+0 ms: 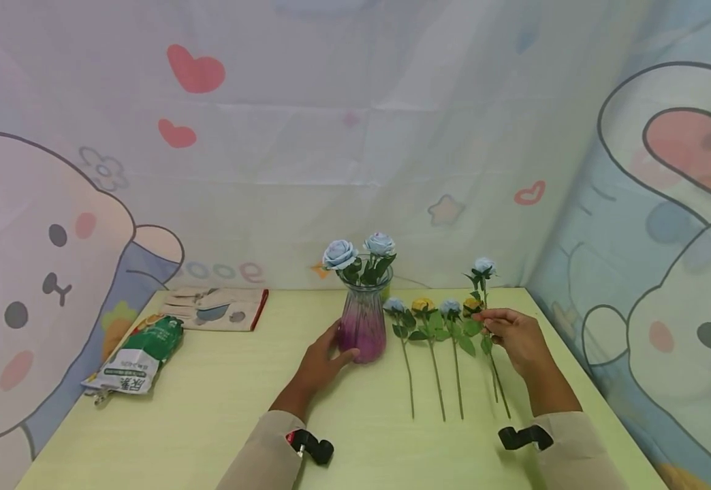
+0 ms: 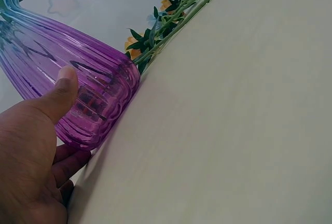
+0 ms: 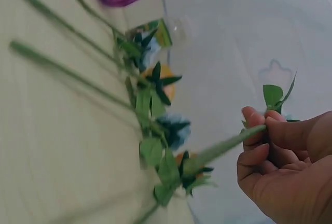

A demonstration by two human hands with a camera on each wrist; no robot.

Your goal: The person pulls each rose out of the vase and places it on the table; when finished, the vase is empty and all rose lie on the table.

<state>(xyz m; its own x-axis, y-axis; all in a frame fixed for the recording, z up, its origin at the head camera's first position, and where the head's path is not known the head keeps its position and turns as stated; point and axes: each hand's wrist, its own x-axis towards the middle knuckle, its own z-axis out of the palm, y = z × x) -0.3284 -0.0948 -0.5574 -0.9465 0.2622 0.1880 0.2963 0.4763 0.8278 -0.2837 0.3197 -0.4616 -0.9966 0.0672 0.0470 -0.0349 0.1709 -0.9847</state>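
Note:
My left hand holds the lower part of a purple ribbed glass vase, thumb on the near side, other fingers round the far side. Two pale blue artificial roses stand in the vase, their leaves at its clear bluish rim. Between thumb and fingertips, my right hand pinches the stem of another blue rose, raised with its bloom up. Left of that hand, several blue and yellow roses lie in a row, stems toward me; a yellow one is partly hidden behind the held stem.
At the table's left side lie a green and white packet and a folded pale cloth glove with a red edge. Behind the vase, a small green object is partly visible. A printed cloth backdrop encloses the table's back and sides.

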